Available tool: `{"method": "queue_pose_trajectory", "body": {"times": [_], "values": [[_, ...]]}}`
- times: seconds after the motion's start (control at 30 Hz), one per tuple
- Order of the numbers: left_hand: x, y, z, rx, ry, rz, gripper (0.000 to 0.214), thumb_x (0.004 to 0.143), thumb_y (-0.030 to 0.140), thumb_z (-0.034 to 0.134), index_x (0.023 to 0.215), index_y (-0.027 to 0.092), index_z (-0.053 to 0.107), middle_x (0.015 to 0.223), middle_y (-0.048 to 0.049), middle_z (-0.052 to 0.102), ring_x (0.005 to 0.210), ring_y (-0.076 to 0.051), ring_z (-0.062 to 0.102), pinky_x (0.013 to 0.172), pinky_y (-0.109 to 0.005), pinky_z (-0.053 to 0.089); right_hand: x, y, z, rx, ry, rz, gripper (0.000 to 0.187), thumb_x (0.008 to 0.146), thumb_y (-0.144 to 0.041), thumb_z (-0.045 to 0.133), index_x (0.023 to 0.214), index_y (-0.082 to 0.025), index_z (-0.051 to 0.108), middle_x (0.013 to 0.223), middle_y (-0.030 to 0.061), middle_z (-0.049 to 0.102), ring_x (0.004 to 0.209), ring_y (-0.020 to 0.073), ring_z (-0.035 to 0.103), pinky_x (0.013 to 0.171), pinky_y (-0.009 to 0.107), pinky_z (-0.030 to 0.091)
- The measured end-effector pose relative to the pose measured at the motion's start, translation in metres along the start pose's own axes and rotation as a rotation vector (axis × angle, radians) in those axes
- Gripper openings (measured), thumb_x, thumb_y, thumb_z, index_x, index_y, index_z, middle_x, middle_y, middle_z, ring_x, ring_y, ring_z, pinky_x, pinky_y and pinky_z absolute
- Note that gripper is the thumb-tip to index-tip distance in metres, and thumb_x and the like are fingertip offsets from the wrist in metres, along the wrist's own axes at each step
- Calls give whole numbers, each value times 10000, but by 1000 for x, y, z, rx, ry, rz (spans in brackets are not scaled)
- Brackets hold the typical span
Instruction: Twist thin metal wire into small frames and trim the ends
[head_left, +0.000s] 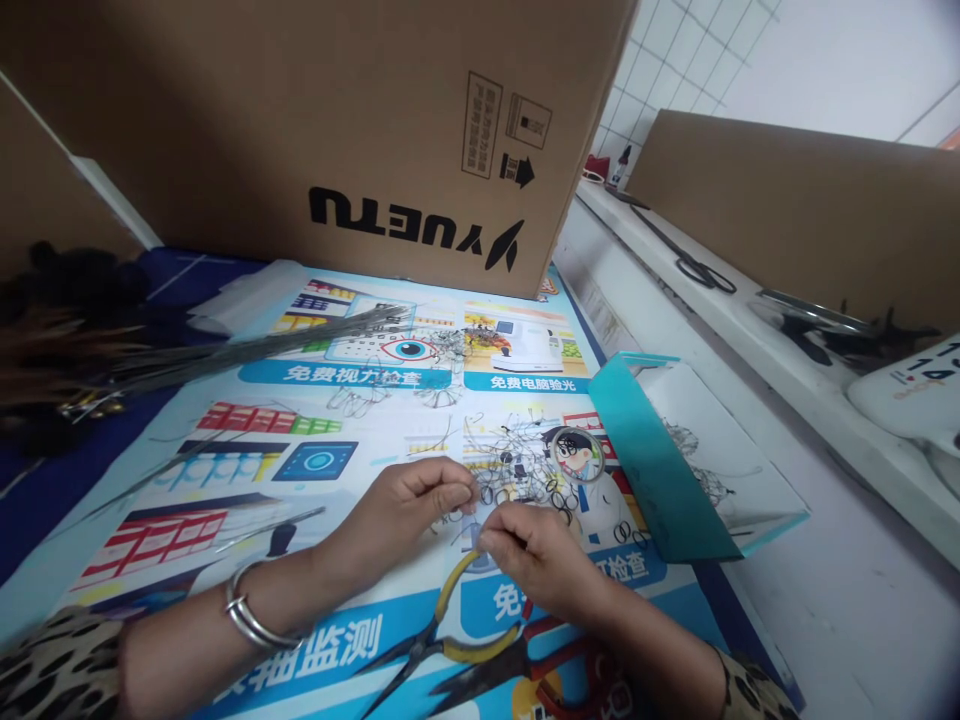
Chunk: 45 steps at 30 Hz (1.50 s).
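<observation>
My left hand point(409, 505) and my right hand point(536, 560) meet over a printed poster point(315, 470) that covers the table. Both pinch a small piece of thin wire point(459, 515) between their fingertips. The left wrist wears a silver bangle point(251, 615). Just beyond the fingers lies a pile of small wire loops and bent wires point(525, 465). Yellow-handled pliers point(442, 640) lie on the poster below my right hand, and red-handled scissors point(555, 670) lie beside them, partly under my right forearm.
A big cardboard box point(337, 130) stands at the back. A bundle of long straight wires point(247, 350) and dark feathers point(52, 330) lie at the left. A teal box lid point(675, 470) holding wire bits sits to the right. Black scissors point(701, 268) rest on the white ledge.
</observation>
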<state>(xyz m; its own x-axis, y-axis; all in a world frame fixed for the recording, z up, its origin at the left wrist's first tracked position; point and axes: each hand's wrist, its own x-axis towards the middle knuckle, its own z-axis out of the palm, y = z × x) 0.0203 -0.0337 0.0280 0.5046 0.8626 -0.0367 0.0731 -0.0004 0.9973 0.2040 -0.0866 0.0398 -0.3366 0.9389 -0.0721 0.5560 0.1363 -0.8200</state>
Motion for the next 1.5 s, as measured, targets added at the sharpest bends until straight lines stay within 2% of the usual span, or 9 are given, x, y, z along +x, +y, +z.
{"method": "queue_pose_trajectory", "body": {"times": [0.2,0.3,0.47,0.73,0.83,0.93,1.07,1.33,1.5], "values": [[0,1,1,-17,17,-21,163,805,279,526,715,176,615,713,-6,617,712,-148,552,698,-258,411,-1,10,6,350,-60,16,176,827,-266,535,912,-150,636,654,-2,598,574,103,559,565,205,460],[1,2,0,11,12,-22,167,806,275,518,712,175,614,707,-5,614,701,-146,550,689,-258,410,-1,11,3,394,-50,-47,235,797,-289,588,977,-147,639,700,12,622,616,119,585,602,225,479],[3,1,-3,40,25,2,172,815,286,512,731,178,616,736,-6,621,736,-147,555,711,-256,410,1,10,-2,310,-46,-166,294,766,-300,633,1009,-135,644,822,51,642,740,149,604,682,246,476],[2,0,-6,52,31,20,195,823,312,519,729,181,629,769,-18,630,767,-157,554,724,-259,409,1,11,-2,147,49,-160,135,803,-230,580,861,-159,680,790,46,663,743,145,612,675,230,458],[0,0,-5,-73,7,-18,190,830,317,515,753,176,617,779,-30,644,744,-156,552,700,-260,413,1,11,-3,124,47,-158,157,824,-253,551,825,-159,677,755,43,650,708,140,599,648,228,449],[-3,0,0,-344,-74,-99,175,837,324,514,798,166,580,803,-54,656,676,-146,547,637,-260,423,0,10,-2,79,51,-153,176,830,-277,540,798,-163,670,712,34,635,662,133,581,614,222,436],[-7,2,7,-583,-174,-151,164,857,299,500,784,156,535,672,-31,616,591,-122,530,577,-235,386,0,11,1,51,26,-188,154,827,-244,540,784,-156,660,711,30,630,654,123,573,620,211,429],[-3,3,-6,-568,-78,-82,150,875,280,484,798,160,530,616,1,566,576,-102,482,584,-225,353,1,23,-5,1,43,-186,177,851,-229,511,794,-159,664,727,34,640,709,136,592,661,230,440],[-3,3,-1,-578,-101,-124,167,854,308,515,784,157,528,648,-10,580,594,-113,505,598,-233,368,-2,16,-2,-165,185,-232,161,849,-232,510,959,-177,614,837,56,632,804,161,574,730,278,449]]}}
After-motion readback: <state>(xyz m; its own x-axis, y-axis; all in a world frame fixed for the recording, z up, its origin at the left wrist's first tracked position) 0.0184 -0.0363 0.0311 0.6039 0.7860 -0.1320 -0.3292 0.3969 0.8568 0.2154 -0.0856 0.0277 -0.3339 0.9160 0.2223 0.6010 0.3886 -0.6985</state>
